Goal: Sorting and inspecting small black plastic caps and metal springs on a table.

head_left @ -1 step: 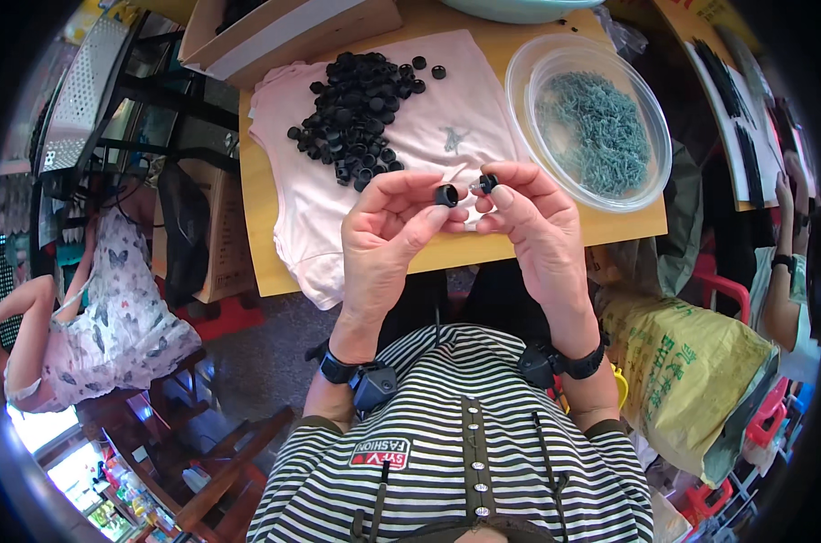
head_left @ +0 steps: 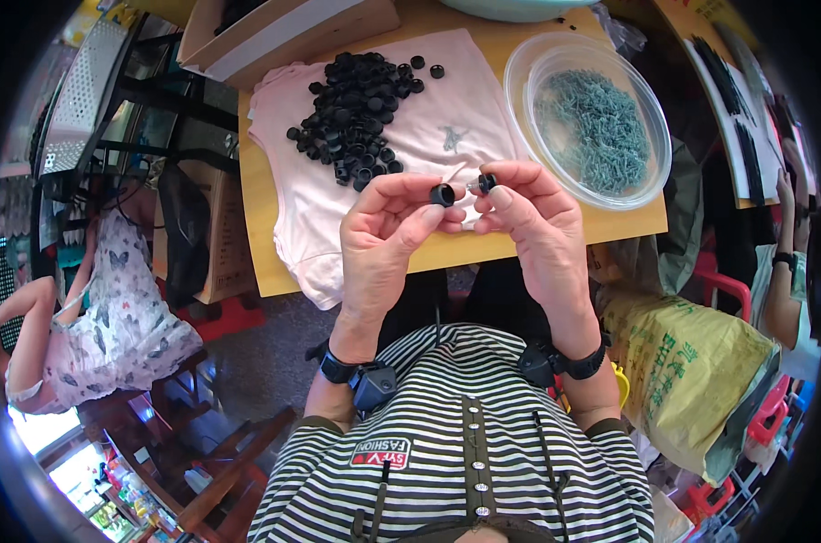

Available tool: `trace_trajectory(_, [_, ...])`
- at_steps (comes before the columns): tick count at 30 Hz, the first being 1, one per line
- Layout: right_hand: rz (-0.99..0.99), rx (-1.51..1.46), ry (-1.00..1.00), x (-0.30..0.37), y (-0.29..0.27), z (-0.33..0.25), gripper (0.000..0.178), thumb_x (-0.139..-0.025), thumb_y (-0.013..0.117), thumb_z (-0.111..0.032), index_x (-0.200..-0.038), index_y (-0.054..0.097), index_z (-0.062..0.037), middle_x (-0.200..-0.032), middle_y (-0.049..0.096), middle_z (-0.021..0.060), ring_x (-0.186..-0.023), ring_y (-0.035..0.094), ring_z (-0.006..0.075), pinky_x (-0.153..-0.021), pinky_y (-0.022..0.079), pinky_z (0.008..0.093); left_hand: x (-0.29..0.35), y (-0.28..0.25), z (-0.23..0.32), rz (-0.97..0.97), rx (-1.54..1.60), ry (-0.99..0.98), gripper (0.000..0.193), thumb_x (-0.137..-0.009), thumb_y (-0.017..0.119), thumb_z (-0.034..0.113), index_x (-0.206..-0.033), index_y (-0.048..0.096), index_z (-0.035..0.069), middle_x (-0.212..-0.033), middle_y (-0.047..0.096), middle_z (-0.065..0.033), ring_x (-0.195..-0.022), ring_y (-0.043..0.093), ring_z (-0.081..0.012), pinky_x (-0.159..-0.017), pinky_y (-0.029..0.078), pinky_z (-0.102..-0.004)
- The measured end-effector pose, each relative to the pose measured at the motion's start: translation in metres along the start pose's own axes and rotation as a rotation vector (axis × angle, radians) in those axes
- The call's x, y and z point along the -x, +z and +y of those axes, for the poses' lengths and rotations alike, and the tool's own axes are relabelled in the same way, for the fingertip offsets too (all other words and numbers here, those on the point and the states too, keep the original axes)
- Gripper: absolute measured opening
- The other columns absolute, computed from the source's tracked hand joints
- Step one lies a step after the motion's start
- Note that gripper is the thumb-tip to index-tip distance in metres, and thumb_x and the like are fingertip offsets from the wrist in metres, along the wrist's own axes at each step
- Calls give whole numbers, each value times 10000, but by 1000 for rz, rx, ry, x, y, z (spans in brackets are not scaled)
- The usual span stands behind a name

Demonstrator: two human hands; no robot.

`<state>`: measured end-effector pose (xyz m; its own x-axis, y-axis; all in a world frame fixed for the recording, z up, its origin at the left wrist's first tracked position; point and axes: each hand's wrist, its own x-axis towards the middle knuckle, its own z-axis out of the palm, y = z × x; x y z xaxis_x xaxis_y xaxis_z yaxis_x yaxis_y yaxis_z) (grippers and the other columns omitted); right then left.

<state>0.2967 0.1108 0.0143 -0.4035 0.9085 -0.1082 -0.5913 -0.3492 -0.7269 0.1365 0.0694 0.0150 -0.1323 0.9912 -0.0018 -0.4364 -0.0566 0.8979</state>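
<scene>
Between the thumb and fingers of my left hand (head_left: 385, 226) is a black round cap (head_left: 442, 195), its hollow side facing right. My right hand (head_left: 541, 217) pinches a small black round piece with a silvery screw (head_left: 487, 183), whose metal end points left toward the cap. A small gap separates the two parts. Both hands are above the table's near edge. Beyond them, a heap of black caps (head_left: 351, 113) lies on a pink cloth (head_left: 279, 199). A clear round tub (head_left: 516, 118) to the right holds many grey-green screws (head_left: 600, 136).
The yellow table (head_left: 270, 262) has an open cardboard box (head_left: 293, 41) at its far left and a pale green basin (head_left: 519, 7) at the far edge. A yellow sack (head_left: 691, 362) stands to my right. A person in a patterned dress (head_left: 125, 308) sits at left; another person's arm (head_left: 786, 262) shows at right.
Both hands keep their grip. The cap in my left hand has shifted very slightly to the left; otherwise the scene looks the same.
</scene>
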Motion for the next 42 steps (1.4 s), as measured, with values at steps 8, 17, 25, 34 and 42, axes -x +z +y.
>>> trace_trajectory(8, [22, 696, -513, 8, 20, -5, 221, -795, 683, 32, -1012, 650, 13, -968, 665, 87, -843, 665, 145, -696, 573, 249, 0, -11, -6, -102, 217, 12, 234, -918, 559, 31, -1144, 544, -27, -1055, 648, -167, -904, 661, -196, -805, 557, -301])
trace_trajectory(17, [25, 911, -667, 4, 18, -2, 243, -775, 694, 20, -1012, 656, -13, -971, 669, 93, -800, 671, 154, -659, 577, 252, 1, -10, -12, -71, 150, 57, 251, -900, 592, 31, -1140, 554, -31, -1066, 648, -134, -929, 650, -185, -823, 555, -307])
trace_trajectory(25, [17, 917, -642, 3, 18, -2, 241, -774, 692, 21, -1010, 655, -15, -974, 654, 103, -807, 666, 165, -656, 578, 256, 1, -10, -11, -59, 103, 58, 252, -879, 616, 13, -1122, 567, -31, -1067, 646, -131, -927, 650, -176, -842, 553, -312])
trace_trajectory(34, [13, 1059, -719, 4, 11, -2, 250, -744, 712, 13, -991, 677, -8, -973, 654, 119, -856, 655, 212, -727, 544, 292, 2, -2, -9, -54, -21, 101, 241, -864, 625, -9, -1101, 592, -34, -1070, 647, -137, -949, 641, -174, -836, 555, -309])
trace_trajectory(42, [28, 1039, -709, 5, 9, 2, 244, -777, 678, 24, -1018, 680, -18, -959, 652, 114, -859, 647, 214, -723, 537, 296, 1, -3, -11, -82, -13, 118, 244, -856, 614, -52, -1099, 601, -43, -1087, 640, -149, -950, 655, -204, -871, 552, -313])
